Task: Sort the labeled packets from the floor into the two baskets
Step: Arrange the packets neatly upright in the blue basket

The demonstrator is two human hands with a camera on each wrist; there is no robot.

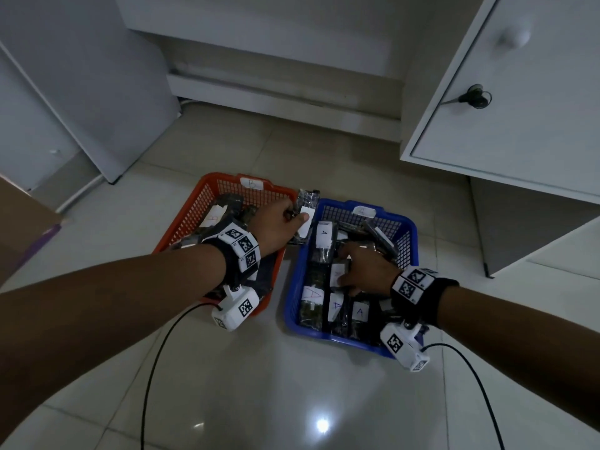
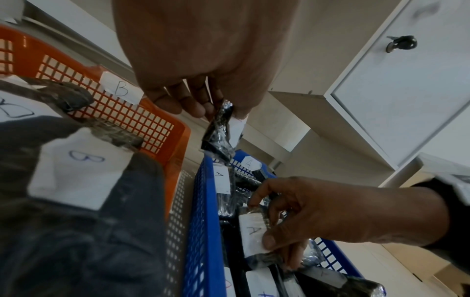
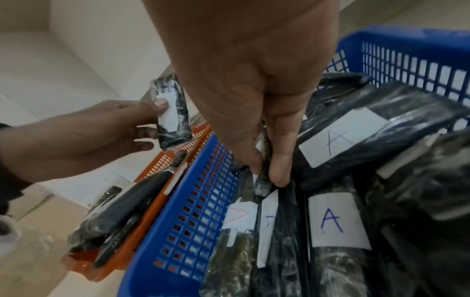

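Note:
An orange basket tagged B and a blue basket tagged A stand side by side on the floor, both holding several dark packets with white labels. My left hand pinches a dark packet by its white label, in the air over the gap between the two baskets. My right hand is down inside the blue basket and grips a packet labeled A between thumb and fingers. In the right wrist view its fingertips pinch that packet's edge among other A packets.
A white cabinet door with a key in its lock stands at the right. A white panel leans at the left, and a cardboard box sits at the far left. Glossy floor tiles lie in front of the baskets. Cables trail from both wrists.

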